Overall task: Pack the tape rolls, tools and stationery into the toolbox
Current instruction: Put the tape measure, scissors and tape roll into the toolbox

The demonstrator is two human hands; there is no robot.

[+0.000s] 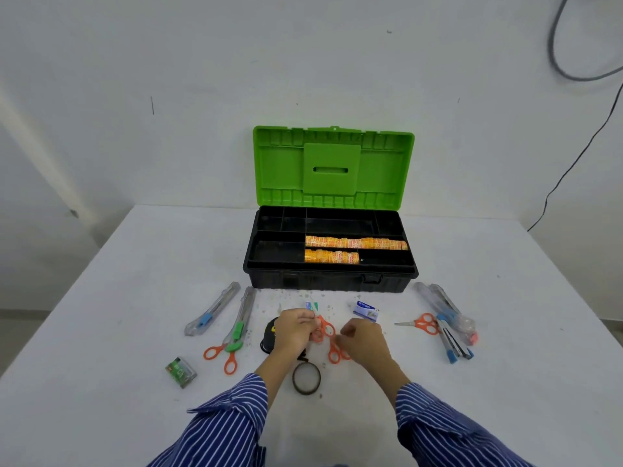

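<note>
The black toolbox (330,281) stands open at the table's far middle, its green lid (332,166) upright. Two rows of orange-yellow tape rolls (355,243) lie in its tray. In front of it, my left hand (293,330) grips orange-handled scissors (325,328) by the handles. My right hand (362,337) rests over a second pair of orange scissors (337,353), fingers curled, but whether it grips them is unclear. A black tape measure (269,335) sits partly hidden under my left hand.
Left of my hands lie two utility knives (212,310), another pair of orange scissors (222,355) and a small green box (181,371). On the right are more knives (445,308), scissors (421,323) and a stapler (453,342). A blue box (365,311) and a tape ring (306,378) are near.
</note>
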